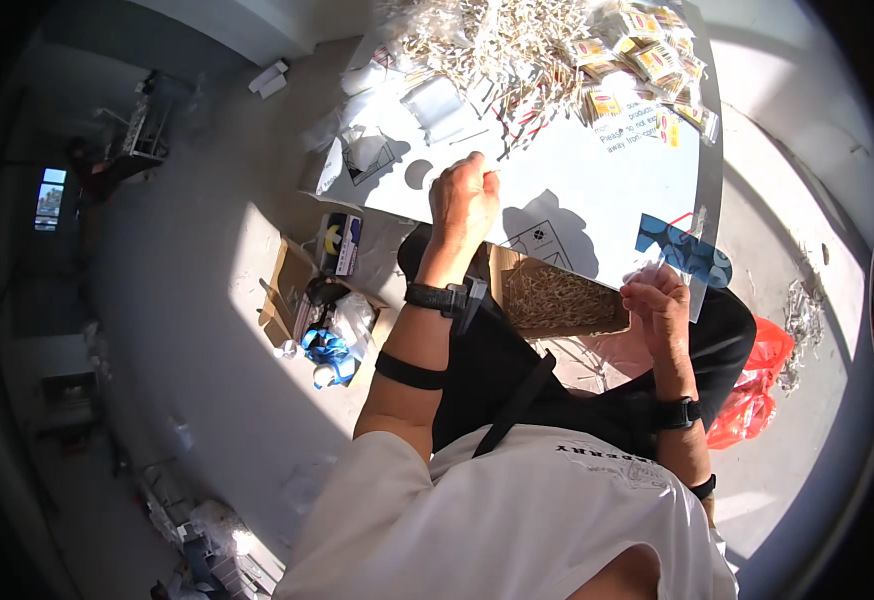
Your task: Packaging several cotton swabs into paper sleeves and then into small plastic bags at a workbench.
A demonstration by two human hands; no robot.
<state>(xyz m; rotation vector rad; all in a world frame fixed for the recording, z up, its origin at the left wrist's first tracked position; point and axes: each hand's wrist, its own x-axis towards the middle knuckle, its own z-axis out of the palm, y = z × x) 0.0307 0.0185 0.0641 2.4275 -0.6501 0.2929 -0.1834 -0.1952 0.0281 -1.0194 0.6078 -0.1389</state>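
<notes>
My left hand (465, 200) is closed in a pinch just above the white printed board (547, 165) on the table. Whatever sits between its fingertips is too small to make out. At the board's near right edge, my right hand (657, 300) has its fingers closed on a bit of clear plastic (645, 270) that looks like a small bag. Beyond my left hand lies a big loose heap of thin pale sticks (507, 45), some with red on them. A stack of clear plastic bags (435, 108) rests left of the heap.
Filled packets with yellow-red labels (657, 60) pile up at the far right. A blue patterned sheet (682, 250) lies beside my right hand. Below the board's edge stands a cardboard box of sticks (562, 300). A red plastic bag (752, 390) and an open carton (287, 295) flank my legs.
</notes>
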